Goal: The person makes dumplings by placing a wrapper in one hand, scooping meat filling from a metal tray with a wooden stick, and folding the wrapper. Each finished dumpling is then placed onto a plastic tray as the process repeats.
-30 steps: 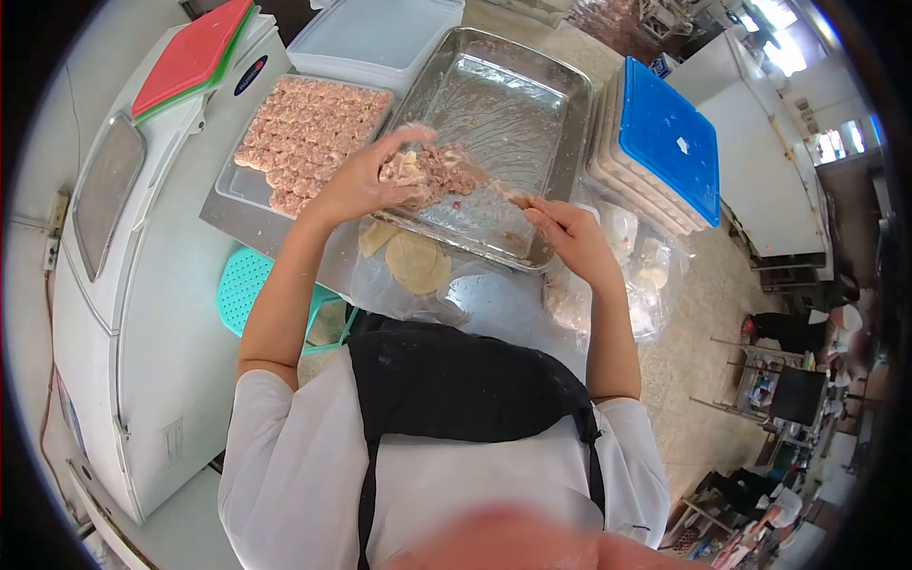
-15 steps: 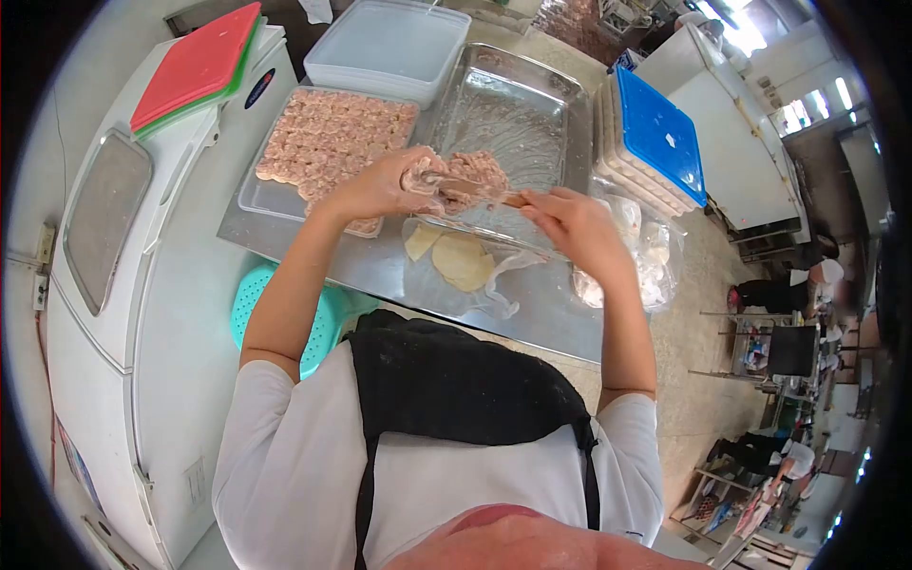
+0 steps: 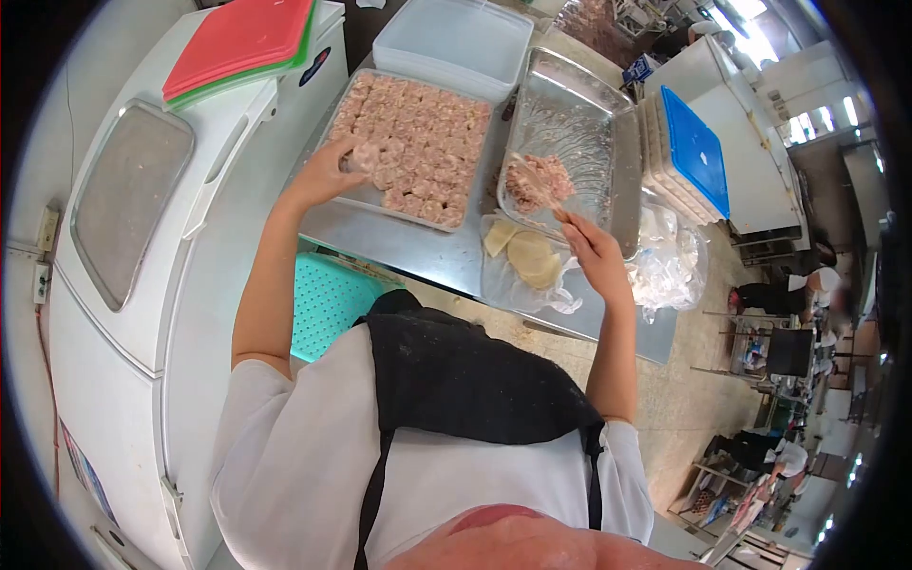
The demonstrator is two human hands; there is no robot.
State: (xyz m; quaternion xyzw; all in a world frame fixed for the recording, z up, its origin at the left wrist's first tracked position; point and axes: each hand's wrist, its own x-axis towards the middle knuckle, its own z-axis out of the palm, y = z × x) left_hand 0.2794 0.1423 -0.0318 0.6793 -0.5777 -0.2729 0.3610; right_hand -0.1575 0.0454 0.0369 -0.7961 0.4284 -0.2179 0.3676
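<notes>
My left hand (image 3: 328, 173) is closed round a small meat-filled dumpling (image 3: 359, 160) at the left edge of a clear tray (image 3: 432, 224). Rows of similar meat-topped pieces (image 3: 418, 119) fill most of that tray. In my right hand (image 3: 596, 255) is a wooden-handled spatula (image 3: 551, 201), its blade in a mound of minced meat (image 3: 532, 179). The mound lies at the near end of a large metal pan (image 3: 622, 180) smeared with meat. Pale round wrappers (image 3: 534, 258) rest on a plastic bag just in front of the pan.
Behind the tray stand clear plastic containers (image 3: 451, 43). Stacked trays under a blue lid (image 3: 695, 152) and a plastic bag (image 3: 670, 256) are at the right. Red lids (image 3: 242, 47) top a white freezer at left; a turquoise basket (image 3: 328, 304) sits below. Co-workers are far right.
My left hand has moved left from over the pan to the tray. My right hand has lowered the spatula into the meat. The view has shifted, so the table appears further right.
</notes>
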